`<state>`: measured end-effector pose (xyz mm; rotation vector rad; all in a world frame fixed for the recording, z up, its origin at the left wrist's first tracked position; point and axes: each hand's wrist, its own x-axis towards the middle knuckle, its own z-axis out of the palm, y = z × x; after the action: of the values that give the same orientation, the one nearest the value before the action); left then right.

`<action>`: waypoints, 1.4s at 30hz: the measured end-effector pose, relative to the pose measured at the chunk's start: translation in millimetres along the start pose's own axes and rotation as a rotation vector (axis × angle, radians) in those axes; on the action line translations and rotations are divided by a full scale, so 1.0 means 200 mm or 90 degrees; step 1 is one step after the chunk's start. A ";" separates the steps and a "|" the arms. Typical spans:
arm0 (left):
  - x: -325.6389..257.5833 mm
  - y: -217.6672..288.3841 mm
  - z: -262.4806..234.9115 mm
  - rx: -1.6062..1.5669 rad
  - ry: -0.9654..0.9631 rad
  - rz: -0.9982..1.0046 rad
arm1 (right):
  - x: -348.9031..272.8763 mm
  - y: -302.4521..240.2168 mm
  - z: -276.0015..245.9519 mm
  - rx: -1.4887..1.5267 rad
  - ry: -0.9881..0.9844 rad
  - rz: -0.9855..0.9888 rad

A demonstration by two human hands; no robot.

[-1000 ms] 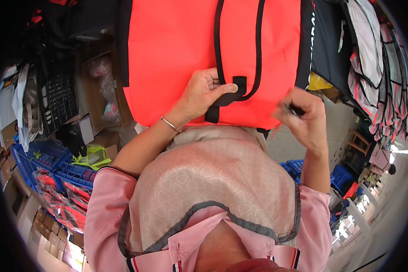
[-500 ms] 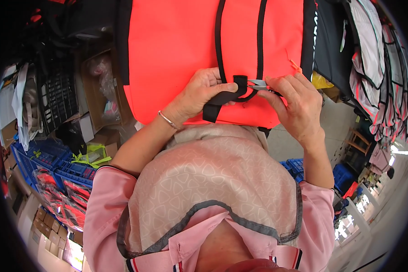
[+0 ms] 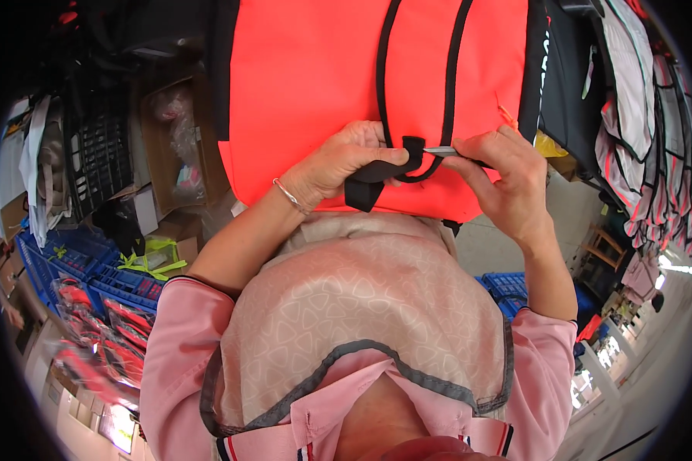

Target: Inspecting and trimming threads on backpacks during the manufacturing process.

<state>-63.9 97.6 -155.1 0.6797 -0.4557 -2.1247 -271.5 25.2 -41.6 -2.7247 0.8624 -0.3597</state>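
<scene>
A bright orange-red bag (image 3: 307, 77) with black edging lies in front of me. Near its lower edge my left hand (image 3: 338, 161) is closed on a black webbing strap (image 3: 373, 172), pinched with the thumb on top. My right hand (image 3: 511, 180) grips a pair of small thread snips (image 3: 440, 151), mostly hidden in the fingers. Their blades are together and point left, the tips at the short upright end of the strap. Just above the right hand, an orange cord (image 3: 506, 111) hangs on the bag.
To the left stand an open cardboard box (image 3: 150, 146) with clear plastic inside and blue crates (image 3: 123, 288) beside plastic-wrapped red goods. At the right hang several grey-white pieces with dark edging (image 3: 630, 92). Another blue crate (image 3: 507, 288) is below my right forearm.
The snips' blades were apart and are now together. Bag and hands have shifted slightly right and down in the picture. My left hand keeps its hold on the strap.
</scene>
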 end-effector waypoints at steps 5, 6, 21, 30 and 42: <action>-0.01 0.01 0.00 -0.032 -0.021 -0.003 | -0.05 0.00 -0.03 0.491 -0.016 0.312; -0.01 0.01 0.00 -0.027 -0.013 0.004 | -0.05 0.00 -0.02 0.379 0.007 0.275; 0.00 -0.03 0.08 0.056 0.070 0.078 | -0.06 -0.08 0.01 -0.116 0.025 0.066; 0.03 -0.06 0.07 0.069 0.099 0.111 | -0.08 -0.04 0.03 -0.064 0.074 0.110; 0.06 -0.07 0.10 0.128 0.125 0.129 | -0.09 -0.01 -0.03 -0.123 0.075 0.102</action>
<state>-90.5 97.4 -151.6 0.9064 -0.6075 -1.8171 -286.2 36.9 -38.7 -2.8045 1.1961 -0.4267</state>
